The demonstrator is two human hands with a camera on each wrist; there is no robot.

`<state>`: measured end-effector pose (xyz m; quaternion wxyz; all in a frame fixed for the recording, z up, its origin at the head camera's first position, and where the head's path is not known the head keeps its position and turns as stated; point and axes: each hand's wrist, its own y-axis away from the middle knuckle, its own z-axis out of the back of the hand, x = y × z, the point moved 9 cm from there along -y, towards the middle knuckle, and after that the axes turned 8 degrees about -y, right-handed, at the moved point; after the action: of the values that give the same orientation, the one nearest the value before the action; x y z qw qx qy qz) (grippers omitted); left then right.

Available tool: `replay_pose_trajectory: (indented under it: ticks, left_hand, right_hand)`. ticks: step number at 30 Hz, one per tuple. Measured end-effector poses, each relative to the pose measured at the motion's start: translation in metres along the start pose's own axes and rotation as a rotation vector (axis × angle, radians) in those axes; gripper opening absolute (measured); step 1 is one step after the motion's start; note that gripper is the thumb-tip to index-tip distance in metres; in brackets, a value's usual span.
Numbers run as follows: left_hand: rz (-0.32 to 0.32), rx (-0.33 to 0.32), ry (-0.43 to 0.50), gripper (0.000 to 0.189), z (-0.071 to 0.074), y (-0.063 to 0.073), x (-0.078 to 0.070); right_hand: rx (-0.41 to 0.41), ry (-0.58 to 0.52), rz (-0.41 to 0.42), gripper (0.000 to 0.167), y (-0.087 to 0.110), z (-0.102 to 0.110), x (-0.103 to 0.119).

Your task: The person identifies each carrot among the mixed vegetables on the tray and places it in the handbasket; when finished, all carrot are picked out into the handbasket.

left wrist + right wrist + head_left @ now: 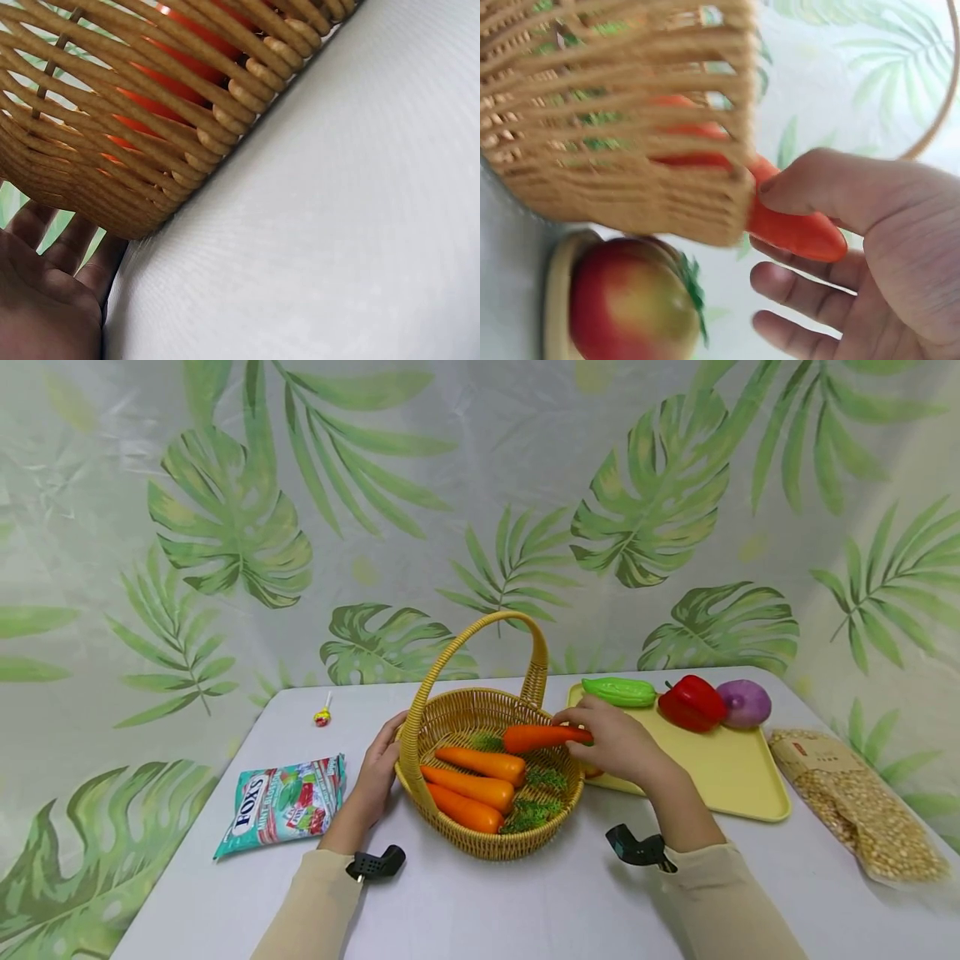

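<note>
A wicker basket (480, 845) with a tall arched handle stands mid-table. Inside lie several orange carrots (468, 789) with green tops. My left hand (375, 772) rests along the basket's left side; in the left wrist view its fingers (71, 240) are extended against the outer weave, thumb out of sight. At the right rim, my right hand (615, 739) pinches the narrow end of a redder carrot (532, 738), whose thick end reaches into the basket. The right wrist view shows the thumb on this carrot (799, 232), the other fingers spread beneath.
On the right, a yellow tray (720, 768) holds a green bumpy vegetable (618, 692), a red bell pepper (690, 703) and a purple round vegetable (744, 703). A red-yellow fruit (634, 300) sits near the basket. A bean bag (855, 802), candy bag (288, 802) and lollipop (322, 717) lie around.
</note>
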<state>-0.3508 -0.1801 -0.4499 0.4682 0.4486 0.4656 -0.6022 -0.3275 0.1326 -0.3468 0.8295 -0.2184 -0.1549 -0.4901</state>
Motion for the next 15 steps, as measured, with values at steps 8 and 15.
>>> replay_pose_trajectory:
  ticks: [8,15]
  left_hand:
    - [-0.002,0.002,0.011,0.047,0.001,0.001,0.000]
    - [-0.003,0.008,0.001,0.048,0.001,0.000,0.000]
  right_hand:
    - [-0.078,0.094,0.095,0.026,-0.008,-0.017,0.020]
    - [-0.095,0.216,0.088,0.032,-0.011,-0.035,0.027]
